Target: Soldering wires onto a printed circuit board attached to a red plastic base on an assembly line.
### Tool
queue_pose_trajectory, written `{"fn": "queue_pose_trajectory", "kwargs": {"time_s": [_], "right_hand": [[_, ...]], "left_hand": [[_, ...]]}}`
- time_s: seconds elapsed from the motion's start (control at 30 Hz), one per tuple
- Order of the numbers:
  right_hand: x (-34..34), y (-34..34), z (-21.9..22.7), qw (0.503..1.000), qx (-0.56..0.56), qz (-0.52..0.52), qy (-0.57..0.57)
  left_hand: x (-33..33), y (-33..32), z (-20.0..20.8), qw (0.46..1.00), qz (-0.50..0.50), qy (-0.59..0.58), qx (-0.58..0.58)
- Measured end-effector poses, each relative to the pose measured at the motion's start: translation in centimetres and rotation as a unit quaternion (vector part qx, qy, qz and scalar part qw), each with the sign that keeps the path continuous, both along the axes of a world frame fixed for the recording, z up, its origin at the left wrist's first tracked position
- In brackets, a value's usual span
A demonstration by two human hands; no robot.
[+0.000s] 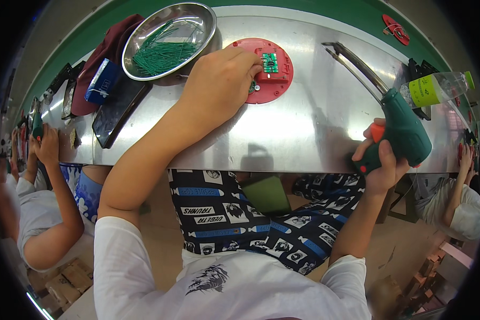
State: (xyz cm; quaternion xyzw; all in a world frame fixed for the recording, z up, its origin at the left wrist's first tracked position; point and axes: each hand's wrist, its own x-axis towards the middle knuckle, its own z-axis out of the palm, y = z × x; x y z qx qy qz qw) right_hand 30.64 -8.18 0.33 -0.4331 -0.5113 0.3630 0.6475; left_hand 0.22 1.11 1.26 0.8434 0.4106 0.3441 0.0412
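Centrally, left hand (218, 85) rests on the red round housing (264, 69) on the steel table (304, 128), fingertips pinching at its edge beside the green circuit board (270, 62); right hand (381, 162) grips the green soldering gun (397, 120) at the table's near edge

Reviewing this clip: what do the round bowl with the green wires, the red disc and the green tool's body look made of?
The round silver bowl looks like polished steel, since its rim mirrors the light. The round red disc under the left hand seems moulded matte plastic. The green gun-shaped soldering tool in the right hand looks plastic-bodied, with shiny metal rods.
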Motion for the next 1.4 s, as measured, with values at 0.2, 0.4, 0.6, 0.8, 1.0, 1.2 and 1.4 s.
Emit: {"fn": "queue_pose_trajectory", "kwargs": {"time_s": [0.2, 0.4, 0.6, 0.8, 1.0, 1.2, 1.4], "right_hand": [[0.6, 0.0, -0.1, 0.999, -0.003, -0.028, 0.023], [0.4, 0.1, 0.1, 0.999, -0.004, -0.026, 0.035], [1.5, -0.8, -0.1, 0.995, 0.041, -0.066, 0.064], [5.5, -1.9, -1.8, 0.951, 0.283, -0.07, 0.103], [9.4, -0.6, -1.6, 0.936, 0.221, -0.227, 0.154], [9.8, 0.1, -0.2, 0.879, 0.111, -0.325, 0.331], [10.0, 0.1, 0.9, 0.873, 0.081, -0.333, 0.347]], "left_hand": [[0.1, -0.2, 0.1, 1.0, 0.008, -0.005, -0.015], [0.0, -0.6, 0.5, 0.999, 0.029, 0.006, -0.031], [1.9, -0.3, 1.4, 0.995, 0.025, -0.072, -0.059], [1.7, 0.1, 4.7, 0.973, -0.034, 0.212, -0.089], [12.0, 14.7, 2.6, 0.967, -0.061, 0.241, 0.055], [35.2, 26.4, -0.4, 0.981, -0.067, 0.144, 0.112], [42.9, 27.3, -0.9, 0.976, -0.091, 0.195, -0.044]]}}
